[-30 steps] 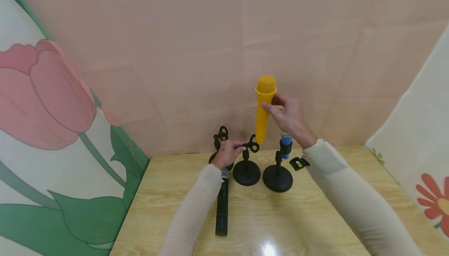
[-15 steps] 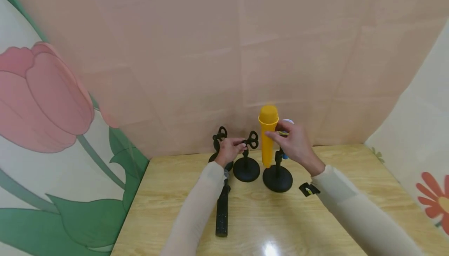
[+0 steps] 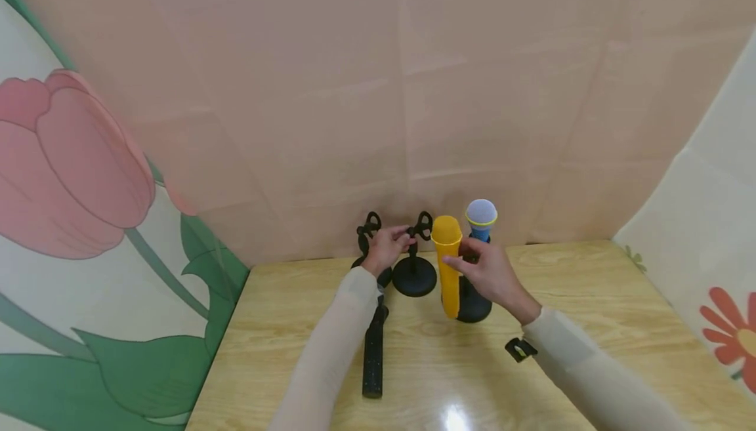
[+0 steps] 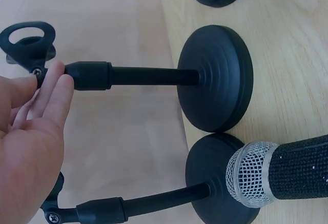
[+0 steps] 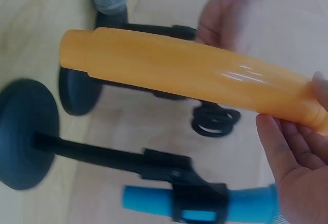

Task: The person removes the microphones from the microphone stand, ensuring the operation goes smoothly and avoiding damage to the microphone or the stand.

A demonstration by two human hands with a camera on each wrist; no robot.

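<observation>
My right hand holds a yellow microphone between thumb and fingers near its head, nearly upright with the head at the top. Between my hands stands a black desktop microphone stand. Thumb and fingertips of my left hand pinch that stand at the joint just below its ring-shaped clip. In the head view the yellow microphone overlaps the base of a right-hand stand. That stand carries a blue microphone in its clip. The middle stand's clip has no microphone in it.
Another black stand is behind my left hand, its base close against the middle one. A black glittery microphone with a silver mesh head lies on the wooden table by my left forearm. A pinkish cloth backdrop rises behind.
My right hand has lowered the yellow microphone from high above the stands to in front of the right-hand stand. The blue microphone's head now shows. My left hand keeps its hold on the middle stand.
</observation>
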